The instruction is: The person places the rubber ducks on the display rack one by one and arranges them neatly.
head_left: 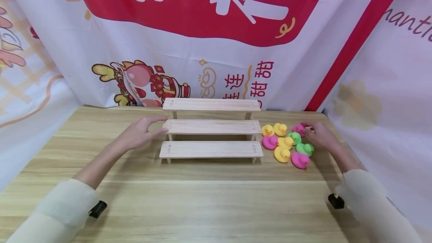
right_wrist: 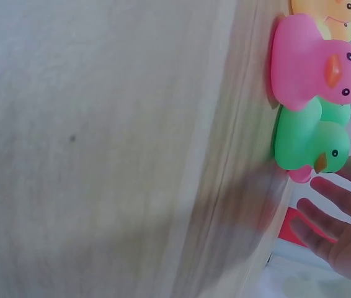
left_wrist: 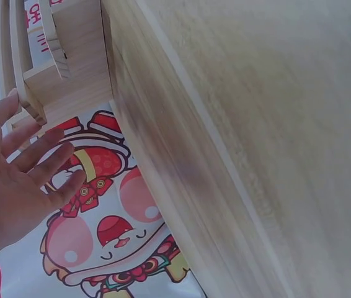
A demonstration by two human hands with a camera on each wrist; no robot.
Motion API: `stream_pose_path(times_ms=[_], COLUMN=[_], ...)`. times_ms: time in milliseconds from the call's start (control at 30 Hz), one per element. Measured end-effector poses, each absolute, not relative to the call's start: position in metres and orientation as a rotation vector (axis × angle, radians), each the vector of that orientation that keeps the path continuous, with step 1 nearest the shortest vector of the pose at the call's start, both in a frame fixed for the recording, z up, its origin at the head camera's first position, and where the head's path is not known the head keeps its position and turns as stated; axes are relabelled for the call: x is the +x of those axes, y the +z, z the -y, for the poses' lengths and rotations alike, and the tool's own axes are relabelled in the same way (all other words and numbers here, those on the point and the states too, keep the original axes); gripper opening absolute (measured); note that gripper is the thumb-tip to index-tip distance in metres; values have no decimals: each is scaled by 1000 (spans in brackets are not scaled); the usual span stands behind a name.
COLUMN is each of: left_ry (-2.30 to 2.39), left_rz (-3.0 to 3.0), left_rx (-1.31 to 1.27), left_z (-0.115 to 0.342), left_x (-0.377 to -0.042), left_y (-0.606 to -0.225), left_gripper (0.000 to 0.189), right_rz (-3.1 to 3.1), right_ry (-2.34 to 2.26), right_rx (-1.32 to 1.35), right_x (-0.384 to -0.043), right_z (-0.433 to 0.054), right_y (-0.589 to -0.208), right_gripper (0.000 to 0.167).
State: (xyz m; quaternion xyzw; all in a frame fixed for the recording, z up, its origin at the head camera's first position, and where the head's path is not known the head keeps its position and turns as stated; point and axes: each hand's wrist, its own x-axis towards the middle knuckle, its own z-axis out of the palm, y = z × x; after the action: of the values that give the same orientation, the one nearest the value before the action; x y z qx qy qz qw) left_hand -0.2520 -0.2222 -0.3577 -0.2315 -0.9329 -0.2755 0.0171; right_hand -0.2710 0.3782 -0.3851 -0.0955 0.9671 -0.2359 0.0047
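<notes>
A three-tier wooden stand [head_left: 212,126] stands at the back of the table. My left hand [head_left: 138,134] is at its left end, thumb and forefinger touching the middle shelf; the other fingers spread loosely in the left wrist view. To the right of the stand, yellow, green and pink rubber ducks sit in a cluster. My right hand [head_left: 320,135] pinches the farthest pink duck [head_left: 298,129] between thumb and forefinger. In the right wrist view a green duck [right_wrist: 306,139] hides most of that duck and the thumb; the remaining fingers are extended.
A nearer pink duck [head_left: 300,160] and a yellow duck [head_left: 281,154] sit at the front of the cluster. The wood-grain table [head_left: 209,201] extends toward me. Behind it hangs a printed white and red cloth [head_left: 199,53], with more cloth at both sides.
</notes>
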Motion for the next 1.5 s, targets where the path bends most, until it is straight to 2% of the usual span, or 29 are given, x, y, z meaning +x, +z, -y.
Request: stream_pose_path(times_ms=[367, 700, 1000, 1500], left_ry=[-924, -967, -979, -887], left_rz=[2904, 2945, 2957, 3007], left_rx=[-676, -661, -685, -701], left_z=[222, 221, 222, 216], left_x=[-258, -262, -267, -264], left_y=[-356, -352, -352, -344], left_gripper=[59, 60, 57, 52], right_rz=[-3049, -3040, -3095, -3154], right_ry=[-758, -764, -823, -919], right_rx=[-166, -56, -109, -273], right_x=[-280, -283, -281, -279], right_z=[-374, -373, -370, -366], right_y=[-383, -384, -377, -365], right_gripper=[44, 33, 37, 33])
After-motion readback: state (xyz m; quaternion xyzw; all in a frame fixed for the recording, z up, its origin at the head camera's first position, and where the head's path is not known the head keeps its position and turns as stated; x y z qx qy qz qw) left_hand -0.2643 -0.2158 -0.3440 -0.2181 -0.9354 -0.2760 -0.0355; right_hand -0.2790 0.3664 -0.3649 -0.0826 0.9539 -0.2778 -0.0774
